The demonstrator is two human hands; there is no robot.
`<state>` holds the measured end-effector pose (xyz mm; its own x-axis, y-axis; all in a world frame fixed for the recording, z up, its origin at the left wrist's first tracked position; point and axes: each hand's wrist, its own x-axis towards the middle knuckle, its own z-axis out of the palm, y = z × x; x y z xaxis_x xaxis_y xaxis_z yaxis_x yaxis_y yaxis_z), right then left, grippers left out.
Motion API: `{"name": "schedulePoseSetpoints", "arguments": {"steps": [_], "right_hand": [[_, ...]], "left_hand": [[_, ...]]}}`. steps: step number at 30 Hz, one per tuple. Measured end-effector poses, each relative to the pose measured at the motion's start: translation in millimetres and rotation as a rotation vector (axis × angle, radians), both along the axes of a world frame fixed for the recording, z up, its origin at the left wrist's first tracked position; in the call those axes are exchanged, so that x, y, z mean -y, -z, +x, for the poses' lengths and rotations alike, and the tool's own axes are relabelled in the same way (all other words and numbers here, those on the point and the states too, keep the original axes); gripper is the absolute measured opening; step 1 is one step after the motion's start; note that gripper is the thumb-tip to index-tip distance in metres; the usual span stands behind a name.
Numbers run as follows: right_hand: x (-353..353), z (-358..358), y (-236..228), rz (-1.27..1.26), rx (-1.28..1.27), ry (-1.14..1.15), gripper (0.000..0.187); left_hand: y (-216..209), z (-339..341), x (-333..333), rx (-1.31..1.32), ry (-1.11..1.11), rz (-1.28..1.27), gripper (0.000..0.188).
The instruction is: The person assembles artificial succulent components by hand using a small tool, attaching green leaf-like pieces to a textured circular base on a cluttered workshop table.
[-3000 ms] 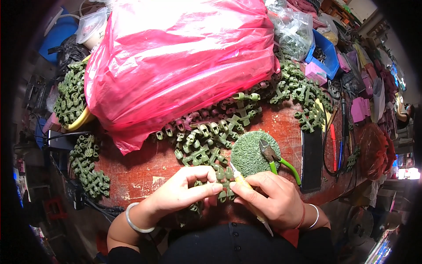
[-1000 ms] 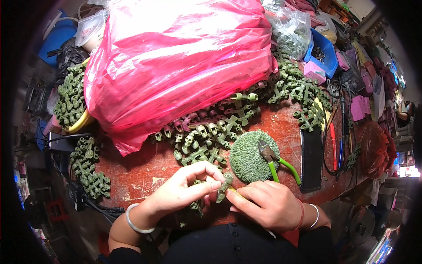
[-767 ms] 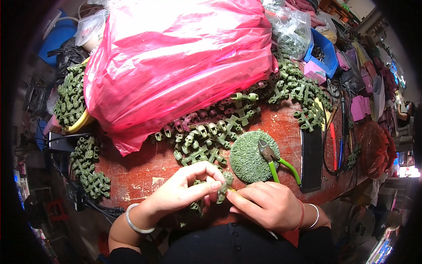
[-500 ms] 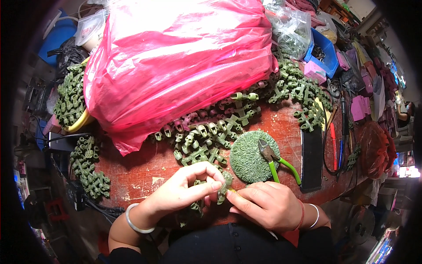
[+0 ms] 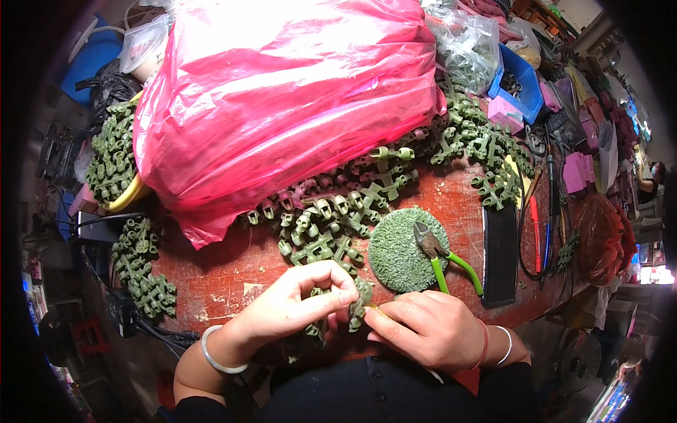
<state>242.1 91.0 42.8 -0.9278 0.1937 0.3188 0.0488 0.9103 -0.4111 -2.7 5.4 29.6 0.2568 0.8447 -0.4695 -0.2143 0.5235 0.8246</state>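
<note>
My left hand point(image 5: 300, 303) is closed, thumb and forefinger pinching a knobby green branched piece point(image 5: 361, 303) just above the near table edge. More of the green piece hangs below those fingers, partly hidden. In my right hand point(image 5: 430, 328) is a slim tool point(image 5: 376, 307) with a yellowish front part, its tip close to the green piece; whether they touch I cannot tell. Most of the tool is covered by the fingers. Beyond my right hand, green-handled cutting pliers point(image 5: 434, 250) lie with their jaws on a round, rough-textured green pad point(image 5: 398, 261).
A large pink plastic bag point(image 5: 296, 106) covers the far middle of the red table point(image 5: 226, 282). Heaps of green branched pieces point(image 5: 324, 240) lie along it. To the right are a black flat slab point(image 5: 499, 257), a red pen-like stick point(image 5: 534, 233), cables and a blue bin point(image 5: 518, 84).
The tool tip in my right hand has shifted very slightly against the green piece. My left hand keeps its pinch in nearly the same place.
</note>
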Motion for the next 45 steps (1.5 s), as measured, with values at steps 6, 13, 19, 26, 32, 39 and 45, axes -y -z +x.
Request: {"name": "schedulePoseSetpoints", "arguments": {"steps": [6, 13, 19, 26, 32, 39, 45], "right_hand": [[0.4, 0.0, -1.9, 0.003, 0.01, -0.005, 0.033], [0.9, 0.8, -1.2, 0.012, 0.019, -0.016, 0.035], [1.5, 0.9, -1.3, 0.031, 0.025, -0.017, 0.034], [0.6, 2.2, -0.1, 0.033, 0.059, -0.043, 0.034], [0.5, 1.8, 0.2, 0.058, 0.1, -0.054, 0.033], [2.8, 3.4, -0.8, 0.046, 0.13, -0.052, 0.036], [3.3, 4.3, -1.9, 0.049, 0.178, -0.05, 0.037]], "left_hand": [[1.3, 0.4, 1.0, 0.0, -0.013, 0.02, 0.017], [-0.8, 1.4, 0.5, -0.02, -0.014, 0.024, 0.017], [1.2, 0.4, 1.1, -0.023, -0.003, 0.038, 0.017], [3.3, 0.1, 2.2, 0.005, -0.02, 0.029, 0.017], [1.8, -0.3, 2.2, -0.007, -0.015, 0.024, 0.017], [0.6, 0.1, 1.9, -0.023, -0.025, 0.019, 0.018], [-0.6, -0.1, 1.5, -0.033, -0.023, 0.018, 0.018]]}}
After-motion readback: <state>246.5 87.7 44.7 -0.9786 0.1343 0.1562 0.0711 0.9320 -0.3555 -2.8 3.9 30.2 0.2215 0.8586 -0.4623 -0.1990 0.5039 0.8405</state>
